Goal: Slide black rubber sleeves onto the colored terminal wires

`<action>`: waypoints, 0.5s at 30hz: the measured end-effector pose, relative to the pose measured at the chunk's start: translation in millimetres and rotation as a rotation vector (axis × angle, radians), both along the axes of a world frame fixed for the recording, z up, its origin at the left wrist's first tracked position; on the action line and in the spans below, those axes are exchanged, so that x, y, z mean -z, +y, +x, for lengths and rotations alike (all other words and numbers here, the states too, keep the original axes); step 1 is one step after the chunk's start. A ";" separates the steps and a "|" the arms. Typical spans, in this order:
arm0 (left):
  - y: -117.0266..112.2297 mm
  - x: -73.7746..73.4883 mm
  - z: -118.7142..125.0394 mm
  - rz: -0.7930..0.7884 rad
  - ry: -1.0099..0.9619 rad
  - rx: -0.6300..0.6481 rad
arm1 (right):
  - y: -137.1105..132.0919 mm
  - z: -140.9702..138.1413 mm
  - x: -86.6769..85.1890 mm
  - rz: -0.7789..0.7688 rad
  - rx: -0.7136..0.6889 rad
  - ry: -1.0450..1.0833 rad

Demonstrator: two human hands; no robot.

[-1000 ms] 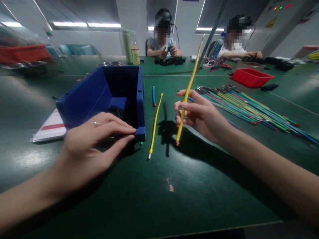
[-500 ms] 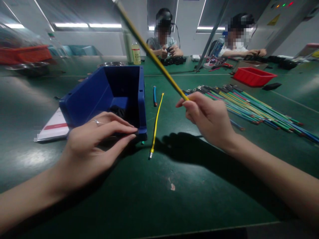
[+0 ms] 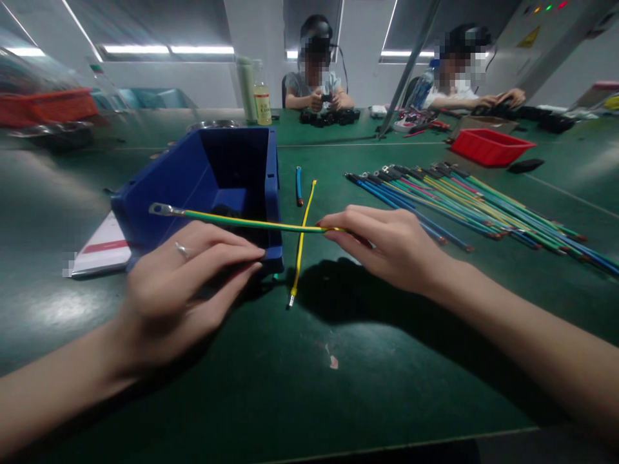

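My right hand [image 3: 391, 248] pinches one end of a yellow-green wire [image 3: 232, 221], which stretches level to the left over the front of the blue bin [image 3: 193, 177]; its metal ring terminal points left. My left hand [image 3: 178, 283] lies on the table against the bin's front rim, fingers curled together with the tips touching the rim, a ring on one finger. Whether anything is under those fingers is hidden. A yellow wire [image 3: 302, 241] lies on the green table [image 3: 338, 374] between my hands, crossed by the held wire. Something black sits inside the bin.
A short blue wire [image 3: 298, 185] lies behind the yellow one. A fan of several coloured wires [image 3: 474, 206] covers the right side. Farther back are a red tray [image 3: 488, 147], bottles [image 3: 256, 90], a white sheet [image 3: 99, 248] left of the bin, and two seated people working.
My right hand swung the yellow-green wire from upright, over to the upper left, down to level across the bin. It now holds the wire's end. The left hand stayed at the bin's rim.
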State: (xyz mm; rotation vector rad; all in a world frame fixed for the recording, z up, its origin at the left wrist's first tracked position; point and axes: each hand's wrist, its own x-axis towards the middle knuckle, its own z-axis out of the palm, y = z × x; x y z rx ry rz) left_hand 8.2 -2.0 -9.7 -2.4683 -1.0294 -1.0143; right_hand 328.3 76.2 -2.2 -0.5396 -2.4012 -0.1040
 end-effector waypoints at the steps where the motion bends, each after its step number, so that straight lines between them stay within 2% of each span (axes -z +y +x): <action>1: -1.0 -0.7 0.4 0.016 0.015 0.002 | -0.6 0.7 -0.6 0.000 0.004 -0.018; 8: -3.4 -6.5 -3.2 0.121 0.119 0.022 | -3.0 0.1 0.0 -0.008 -0.026 -0.151; 15: -5.0 -9.1 -6.2 0.158 0.100 0.021 | -9.5 -4.5 1.6 -0.045 0.027 -0.203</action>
